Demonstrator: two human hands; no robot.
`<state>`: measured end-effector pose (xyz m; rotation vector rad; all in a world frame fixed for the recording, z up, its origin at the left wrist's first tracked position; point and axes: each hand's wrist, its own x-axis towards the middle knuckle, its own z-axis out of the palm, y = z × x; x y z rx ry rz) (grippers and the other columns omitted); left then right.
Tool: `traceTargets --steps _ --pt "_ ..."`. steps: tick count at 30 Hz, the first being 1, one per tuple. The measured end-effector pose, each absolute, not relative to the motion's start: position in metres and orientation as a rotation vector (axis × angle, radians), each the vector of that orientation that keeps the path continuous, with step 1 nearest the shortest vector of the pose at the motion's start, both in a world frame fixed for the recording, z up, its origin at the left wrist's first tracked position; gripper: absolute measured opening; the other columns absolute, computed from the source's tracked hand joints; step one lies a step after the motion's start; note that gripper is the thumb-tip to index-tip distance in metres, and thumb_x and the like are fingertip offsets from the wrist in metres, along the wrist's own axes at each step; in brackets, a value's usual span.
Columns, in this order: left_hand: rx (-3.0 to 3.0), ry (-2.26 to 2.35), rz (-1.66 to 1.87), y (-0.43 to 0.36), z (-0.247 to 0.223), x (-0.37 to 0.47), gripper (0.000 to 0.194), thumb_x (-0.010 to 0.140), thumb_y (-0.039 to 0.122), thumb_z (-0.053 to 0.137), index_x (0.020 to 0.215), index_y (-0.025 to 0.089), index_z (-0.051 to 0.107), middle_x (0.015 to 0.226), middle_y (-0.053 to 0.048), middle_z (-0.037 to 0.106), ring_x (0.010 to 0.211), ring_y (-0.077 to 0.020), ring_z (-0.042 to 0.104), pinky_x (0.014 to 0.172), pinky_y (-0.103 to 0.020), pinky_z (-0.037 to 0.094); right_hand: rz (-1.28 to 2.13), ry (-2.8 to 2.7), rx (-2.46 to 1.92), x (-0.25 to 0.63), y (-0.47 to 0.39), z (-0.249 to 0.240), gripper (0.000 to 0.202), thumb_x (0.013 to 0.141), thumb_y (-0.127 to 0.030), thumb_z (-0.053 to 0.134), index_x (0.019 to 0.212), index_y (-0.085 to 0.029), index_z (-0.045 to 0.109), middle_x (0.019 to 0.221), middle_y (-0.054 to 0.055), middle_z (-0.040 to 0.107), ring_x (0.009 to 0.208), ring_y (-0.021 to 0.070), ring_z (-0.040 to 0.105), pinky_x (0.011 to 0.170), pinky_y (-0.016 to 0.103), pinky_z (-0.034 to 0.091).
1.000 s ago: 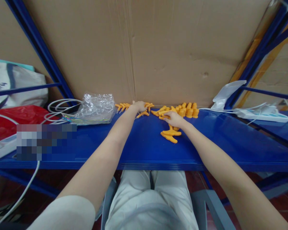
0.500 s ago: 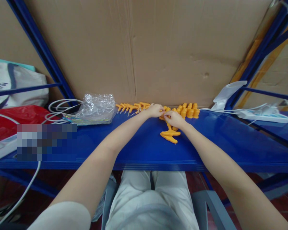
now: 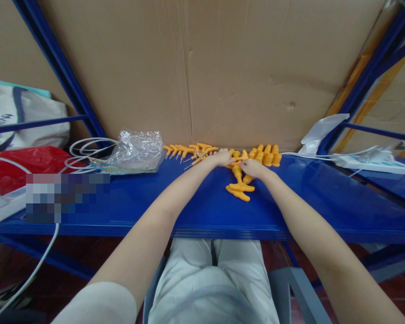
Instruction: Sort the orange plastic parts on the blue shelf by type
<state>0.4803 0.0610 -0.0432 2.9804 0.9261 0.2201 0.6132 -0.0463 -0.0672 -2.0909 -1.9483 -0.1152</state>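
My left hand [image 3: 223,157] is closed at the orange pieces near the back of the blue table; what its fingers hold is too small to make out. Just right of it, my right hand [image 3: 252,168] is closed around part of an orange piece. Below the hands lie orange pieces with curved crossbars [image 3: 239,188]. A row of orange handles with metal spirals [image 3: 178,149] stretches to the left along the cardboard. To the right stand several orange knobbed pieces [image 3: 267,156].
A clear plastic bag [image 3: 138,150], white cables [image 3: 84,146] and a red bag [image 3: 37,164] lie on the left of the blue table [image 3: 202,211]. Cardboard [image 3: 222,72] closes the back. A white power strip [image 3: 374,163] lies at the right.
Both hands have shifted slightly right and a little apart. More of the orange pieces between and beside them now shows.
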Motion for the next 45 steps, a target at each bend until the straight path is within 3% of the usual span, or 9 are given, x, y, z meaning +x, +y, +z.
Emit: traceTargets --steps 4,9,12,16,23,33,40,45 --pt "2.840 0.932 0.267 0.064 -0.049 0.485 0.035 0.099 0.038 0.047 0.118 0.014 0.064 0.125 -0.019 0.069 0.115 -0.0304 0.067 0.093 -0.036 0.051 -0.013 -1.871 -2.274 0.597 -0.055 -0.058 0.042 0.103 -0.029 0.039 0.110 -0.012 0.077 0.114 0.017 0.076 0.108 0.0310 0.072 0.098 0.037 0.051" --pt "2.680 1.019 0.513 0.066 -0.050 0.480 0.026 0.100 0.035 0.048 0.113 0.016 0.061 0.120 -0.016 0.072 0.113 -0.0271 0.067 0.092 -0.035 0.051 -0.023 -1.917 -2.262 0.586 -0.062 -0.055 0.039 0.102 -0.032 0.042 0.109 -0.014 0.076 0.110 0.015 0.077 0.104 0.0270 0.073 0.093 0.031 0.052" --pt "2.498 1.039 0.714 0.066 -0.041 0.476 0.022 0.102 0.028 0.043 0.111 0.018 0.059 0.115 -0.013 0.072 0.109 -0.0234 0.067 0.092 -0.036 0.052 -0.056 -1.962 -2.222 0.589 -0.060 -0.058 0.038 0.102 -0.031 0.043 0.108 -0.015 0.076 0.106 0.014 0.077 0.102 0.0266 0.073 0.090 0.030 0.053" --pt "2.189 1.031 0.823 0.059 -0.023 0.466 0.024 0.104 0.025 0.035 0.103 0.018 0.058 0.107 -0.009 0.071 0.094 -0.0175 0.069 0.080 -0.029 0.055 -0.117 -2.001 -2.165 0.594 -0.056 -0.064 0.035 0.102 -0.030 0.044 0.106 -0.017 0.077 0.106 0.011 0.078 0.101 0.0245 0.073 0.088 0.028 0.053" --pt "2.011 0.935 0.853 0.039 -0.017 0.434 0.022 0.104 0.025 0.041 0.090 0.018 0.055 0.095 -0.007 0.072 0.082 -0.0142 0.069 0.074 -0.024 0.053 -0.045 -1.935 -2.168 0.588 -0.053 -0.064 0.034 0.101 -0.027 0.046 0.111 -0.018 0.077 0.117 0.012 0.076 0.107 0.0273 0.072 0.092 0.031 0.053" --pt "1.648 0.862 1.032 0.016 -0.043 0.422 0.024 0.101 0.018 0.049 0.078 0.018 0.052 0.063 0.005 0.056 0.050 -0.0059 0.053 0.052 -0.017 0.043 -0.006 -2.017 -2.091 0.591 -0.057 -0.062 0.029 0.100 -0.023 0.047 0.103 -0.017 0.076 0.109 0.010 0.078 0.102 0.0224 0.072 0.086 0.026 0.052" --pt "1.656 0.731 1.095 0.023 -0.057 0.423 0.024 0.095 0.008 0.052 0.073 0.017 0.055 0.063 0.004 0.058 0.057 -0.0079 0.054 0.063 -0.020 0.045 -0.035 -2.026 -1.862 0.598 -0.050 -0.066 0.030 0.091 -0.012 0.052 0.106 -0.018 0.077 0.116 0.011 0.076 0.113 0.0252 0.069 0.102 0.037 0.051" --pt "1.668 0.719 1.115 0.032 -0.068 0.427 0.022 0.094 0.008 0.051 0.074 0.017 0.056 0.065 0.003 0.060 0.062 -0.0107 0.055 0.069 -0.024 0.046 -0.069 -1.953 -1.748 0.595 -0.051 -0.064 0.031 0.092 -0.016 0.051 0.113 -0.015 0.075 0.122 0.015 0.073 0.115 0.0280 0.068 0.103 0.043 0.051"
